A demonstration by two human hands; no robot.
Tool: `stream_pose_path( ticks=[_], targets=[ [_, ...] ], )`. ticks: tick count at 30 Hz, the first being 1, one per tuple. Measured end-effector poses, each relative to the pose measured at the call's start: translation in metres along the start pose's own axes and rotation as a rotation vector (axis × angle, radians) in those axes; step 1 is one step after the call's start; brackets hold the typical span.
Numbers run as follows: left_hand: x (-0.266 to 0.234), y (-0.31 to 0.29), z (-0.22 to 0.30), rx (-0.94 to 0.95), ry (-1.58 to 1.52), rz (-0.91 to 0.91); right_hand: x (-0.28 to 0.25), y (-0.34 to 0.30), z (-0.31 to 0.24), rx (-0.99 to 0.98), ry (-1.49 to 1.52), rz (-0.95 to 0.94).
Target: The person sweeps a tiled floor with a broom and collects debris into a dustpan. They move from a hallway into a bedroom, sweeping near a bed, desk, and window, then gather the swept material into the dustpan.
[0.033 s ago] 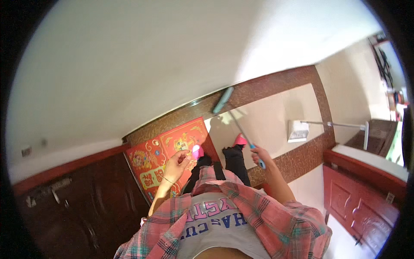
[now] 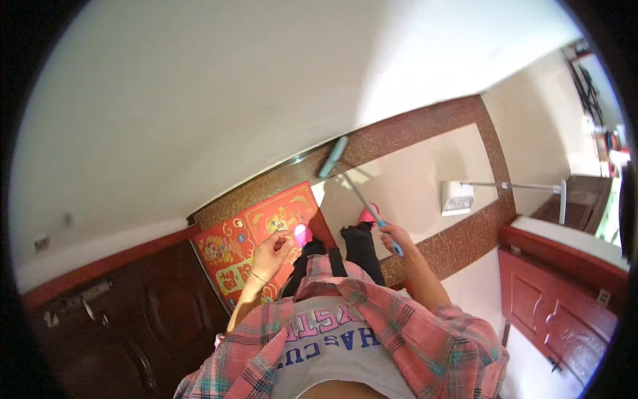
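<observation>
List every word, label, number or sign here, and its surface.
Grey shirt: large pink and blue capitals, inverted; wording withheld.
Red mat: characters on pale panels; wording withheld.
Dark door: pale marks, too blurred to read.
Long-handled tool in the right hand: no lettering visible.

There are two hands (image 2: 269,258) (image 2: 397,238), two pink shoes (image 2: 302,234) (image 2: 368,213), one blue broom (image 2: 333,157), one red mat (image 2: 259,229) on the left, one white dustpan (image 2: 457,199) on the right, and one dark door (image 2: 126,319) on the near left.

A slanting grey-poled broom (image 2: 357,191), pale-blue head (image 2: 333,157) over brown floor border (image 2: 412,130).
</observation>
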State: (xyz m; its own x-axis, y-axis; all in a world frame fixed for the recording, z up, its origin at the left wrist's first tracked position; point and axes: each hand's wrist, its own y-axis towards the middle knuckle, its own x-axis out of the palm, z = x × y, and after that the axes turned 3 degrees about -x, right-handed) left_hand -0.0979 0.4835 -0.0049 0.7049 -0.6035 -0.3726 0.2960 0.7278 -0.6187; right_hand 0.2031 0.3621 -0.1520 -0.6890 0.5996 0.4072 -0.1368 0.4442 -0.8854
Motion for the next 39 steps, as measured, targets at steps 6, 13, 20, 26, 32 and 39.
stream_pose_path(
  ticks=[6,13,20,26,32,39],
  targets=[
    [0.050,0.043,0.058,0.106,0.174,-0.095,-0.084,0.024,-0.034,-0.042,-0.220,0.133],
    [0.111,0.085,0.120,0.202,0.202,-0.198,-0.204,-0.019,-0.075,-0.236,-0.122,0.391],
    [0.181,0.124,0.204,0.309,0.430,-0.431,-0.186,-0.084,0.015,-0.453,-0.239,0.457],
    [0.262,0.164,0.280,0.728,0.633,-0.526,-0.129,-0.118,0.086,-0.325,-0.047,0.496],
    [0.405,0.174,0.375,1.527,0.724,-0.504,-0.047,-0.135,0.153,-0.183,0.563,0.638],
    [0.609,0.148,0.434,2.175,0.846,-0.394,0.065,-0.090,0.161,-0.197,1.461,0.855]
  ],
)
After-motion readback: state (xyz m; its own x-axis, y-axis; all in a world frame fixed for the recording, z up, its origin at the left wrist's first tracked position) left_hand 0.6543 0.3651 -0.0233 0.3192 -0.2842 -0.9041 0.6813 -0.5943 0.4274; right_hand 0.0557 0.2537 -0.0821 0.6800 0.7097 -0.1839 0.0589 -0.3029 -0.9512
